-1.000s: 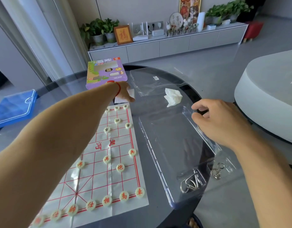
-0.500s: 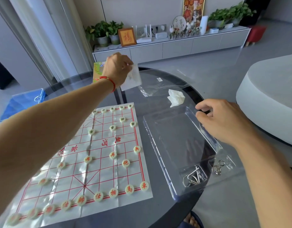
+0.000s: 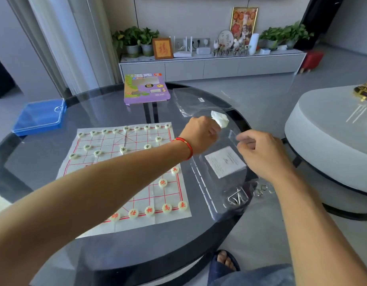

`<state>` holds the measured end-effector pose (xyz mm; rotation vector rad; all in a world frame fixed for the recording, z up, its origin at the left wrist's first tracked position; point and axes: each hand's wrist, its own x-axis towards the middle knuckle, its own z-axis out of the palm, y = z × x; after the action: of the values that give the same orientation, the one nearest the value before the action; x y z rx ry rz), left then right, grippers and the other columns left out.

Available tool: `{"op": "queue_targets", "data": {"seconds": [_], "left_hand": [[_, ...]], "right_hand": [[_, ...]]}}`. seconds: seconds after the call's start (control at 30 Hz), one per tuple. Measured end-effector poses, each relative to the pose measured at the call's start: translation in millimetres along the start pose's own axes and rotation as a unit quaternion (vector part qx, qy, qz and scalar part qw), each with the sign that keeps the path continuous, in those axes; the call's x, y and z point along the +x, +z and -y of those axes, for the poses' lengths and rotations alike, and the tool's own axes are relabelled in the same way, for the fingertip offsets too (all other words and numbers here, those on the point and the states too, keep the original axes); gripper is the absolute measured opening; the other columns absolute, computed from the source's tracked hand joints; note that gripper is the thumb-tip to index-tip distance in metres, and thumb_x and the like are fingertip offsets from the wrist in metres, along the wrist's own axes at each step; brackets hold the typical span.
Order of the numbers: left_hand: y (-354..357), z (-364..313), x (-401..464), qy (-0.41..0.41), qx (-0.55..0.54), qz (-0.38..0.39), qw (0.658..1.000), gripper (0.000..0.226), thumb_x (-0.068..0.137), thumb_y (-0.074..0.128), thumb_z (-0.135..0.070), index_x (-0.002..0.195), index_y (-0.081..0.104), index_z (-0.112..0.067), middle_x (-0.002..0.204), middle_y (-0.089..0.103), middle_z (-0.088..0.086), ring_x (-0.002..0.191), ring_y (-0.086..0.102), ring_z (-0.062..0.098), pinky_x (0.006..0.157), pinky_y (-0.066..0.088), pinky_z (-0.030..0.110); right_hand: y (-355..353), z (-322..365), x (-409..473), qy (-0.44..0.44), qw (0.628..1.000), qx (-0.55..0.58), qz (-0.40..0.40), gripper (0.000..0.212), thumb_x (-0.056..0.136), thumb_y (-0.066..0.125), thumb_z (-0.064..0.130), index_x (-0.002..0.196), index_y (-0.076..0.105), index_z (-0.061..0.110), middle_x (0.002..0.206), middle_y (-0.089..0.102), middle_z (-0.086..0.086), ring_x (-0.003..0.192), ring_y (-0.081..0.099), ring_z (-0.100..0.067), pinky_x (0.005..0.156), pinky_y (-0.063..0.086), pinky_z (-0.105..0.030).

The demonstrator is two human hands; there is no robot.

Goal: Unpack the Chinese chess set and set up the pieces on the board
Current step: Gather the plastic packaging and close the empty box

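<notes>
**Board dressed, packaging being cleared**

Living room, round glass table [image 3: 108,108], low cabinet with plants behind. Paper board [image 3: 137,182] lies flat near the middle of the table; green pieces [image 3: 123,149] stand along its far rows, red pieces [image 3: 166,207] along the near edge, though your left forearm hides the centre. Purple box [image 3: 146,87] sits beyond the board.

Your left hand [image 3: 201,135] is over the clear tray [image 3: 217,182] just right of the board, fingers curled into a loose fist; whether they pinch anything, cannot tell. A crumpled white wad [image 3: 219,119] shows just past its knuckles. Your right hand [image 3: 261,153] has its fingers pinching the tray's far lip. A white leaflet [image 3: 225,162] lies in the tray, with metal ring puzzles [image 3: 236,198] at its near end.

Setup looks close to complete; this step reads as tidying. Keep your left forearm lifted off the board so it does not sweep the red row. Hold the tray level and steady, since the lip looks thin and springy, and the puzzles could slide. Check the hidden middle files afterwards.
</notes>
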<state>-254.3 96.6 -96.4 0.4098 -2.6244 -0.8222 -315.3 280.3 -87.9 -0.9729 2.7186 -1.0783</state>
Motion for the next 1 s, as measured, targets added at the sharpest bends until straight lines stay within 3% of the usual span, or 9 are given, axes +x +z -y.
{"op": "queue_targets", "data": {"seconds": [0.17, 0.27, 0.37, 0.5, 0.63, 0.83, 1.0], "left_hand": [[-67, 39, -32, -0.038, 0.023, -0.073, 0.996, 0.027, 0.086, 0.058, -0.003, 0.101, 0.077, -0.013, 0.098, 0.076, 0.001, 0.088, 0.069, 0.013, 0.085, 0.052, 0.018], [-120, 100, -62, -0.117, 0.081, -0.130, 0.981, 0.027, 0.090, 0.058, -0.001, 0.109, 0.075, -0.010, 0.108, 0.074, 0.005, 0.095, 0.068, 0.018, 0.090, 0.054, 0.027], [-171, 168, -96, -0.228, 0.156, -0.176, 0.945, 0.031, 0.089, 0.058, -0.002, 0.115, 0.072, -0.012, 0.118, 0.071, 0.009, 0.110, 0.065, 0.028, 0.097, 0.051, 0.038], [-217, 252, -132, -0.356, 0.243, -0.114, 0.895, 0.048, 0.085, 0.065, -0.021, 0.133, 0.061, -0.016, 0.134, 0.058, 0.018, 0.123, 0.053, 0.037, 0.103, 0.044, 0.044], [-238, 300, -140, -0.404, 0.280, -0.095, 0.866, 0.070, 0.085, 0.067, -0.042, 0.147, 0.042, -0.023, 0.147, 0.042, 0.018, 0.134, 0.037, 0.041, 0.106, 0.040, 0.053], [-248, 337, -107, -0.466, 0.264, -0.102, 0.838, 0.085, 0.080, 0.055, -0.073, 0.146, 0.034, -0.024, 0.146, 0.034, 0.018, 0.133, 0.033, 0.042, 0.105, 0.036, 0.057], [-242, 356, -81, -0.508, 0.256, -0.115, 0.814, 0.098, 0.071, 0.052, -0.085, 0.142, 0.027, -0.021, 0.139, 0.037, 0.025, 0.126, 0.038, 0.046, 0.103, 0.037, 0.056]], "right_hand": [[20, 29, 0, -0.064, 0.998, 0.004, 0.027, 0.023, 0.096, 0.058, 0.022, 0.113, 0.072, 0.029, 0.109, 0.071, 0.011, 0.102, 0.065, -0.011, 0.091, 0.054, -0.034], [41, 60, -2, -0.147, 0.987, -0.014, 0.057, 0.024, 0.097, 0.057, 0.022, 0.115, 0.071, 0.030, 0.112, 0.070, 0.012, 0.104, 0.063, -0.008, 0.090, 0.053, -0.032], [63, 89, -4, -0.214, 0.973, -0.015, 0.086, 0.024, 0.100, 0.056, 0.020, 0.120, 0.068, 0.027, 0.116, 0.065, 0.013, 0.105, 0.058, -0.006, 0.092, 0.050, -0.029], [93, 117, -1, -0.250, 0.955, -0.028, 0.156, 0.035, 0.102, 0.052, 0.021, 0.135, 0.058, 0.031, 0.140, 0.053, 0.014, 0.125, 0.051, -0.008, 0.102, 0.042, -0.027], [127, 139, 2, -0.292, 0.928, -0.082, 0.218, 0.049, 0.104, 0.048, 0.023, 0.151, 0.041, 0.037, 0.157, 0.034, 0.018, 0.144, 0.032, -0.006, 0.117, 0.028, -0.028], [145, 160, 4, -0.309, 0.917, -0.101, 0.232, 0.048, 0.105, 0.045, 0.028, 0.151, 0.038, 0.041, 0.153, 0.031, 0.023, 0.141, 0.028, 0.001, 0.111, 0.026, -0.020], [148, 159, 7, -0.320, 0.911, -0.117, 0.232, 0.046, 0.105, 0.044, 0.030, 0.150, 0.039, 0.042, 0.149, 0.033, 0.026, 0.136, 0.031, 0.006, 0.107, 0.024, -0.014]]}}
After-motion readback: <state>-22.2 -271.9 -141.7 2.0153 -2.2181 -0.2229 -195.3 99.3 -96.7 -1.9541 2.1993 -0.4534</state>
